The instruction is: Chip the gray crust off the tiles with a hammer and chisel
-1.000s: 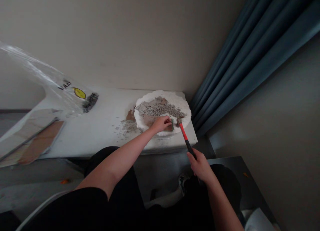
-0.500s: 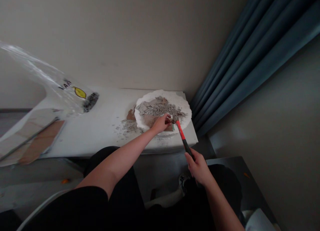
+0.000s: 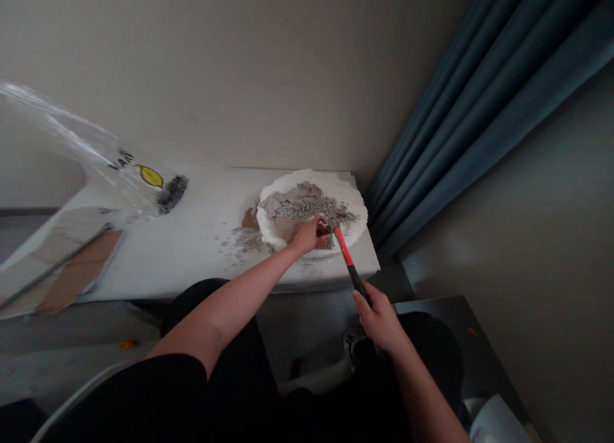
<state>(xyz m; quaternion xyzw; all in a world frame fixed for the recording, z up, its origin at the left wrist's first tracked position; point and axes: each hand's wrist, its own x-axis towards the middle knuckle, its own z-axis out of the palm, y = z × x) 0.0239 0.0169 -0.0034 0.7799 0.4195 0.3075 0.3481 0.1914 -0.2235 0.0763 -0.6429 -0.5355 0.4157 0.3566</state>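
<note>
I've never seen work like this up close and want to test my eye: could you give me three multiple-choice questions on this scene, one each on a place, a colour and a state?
1. Where does the white disc lie?
A. On the white table, right of the clear plastic bag
B. On the floor
C. Inside a drawer

2. What colours is the hammer's handle?
A. Blue and white
B. Red and black
C. Yellow and green

3. What is the right hand doing?
A. Lying open on the table
B. Holding the bag
C. Gripping the hammer's handle

Answers:
1. A: the disc sits on the tabletop, with the bag to its left in view.
2. B: the handle is red, with a black lower end.
3. C: the fingers wrap around the black end.
</note>
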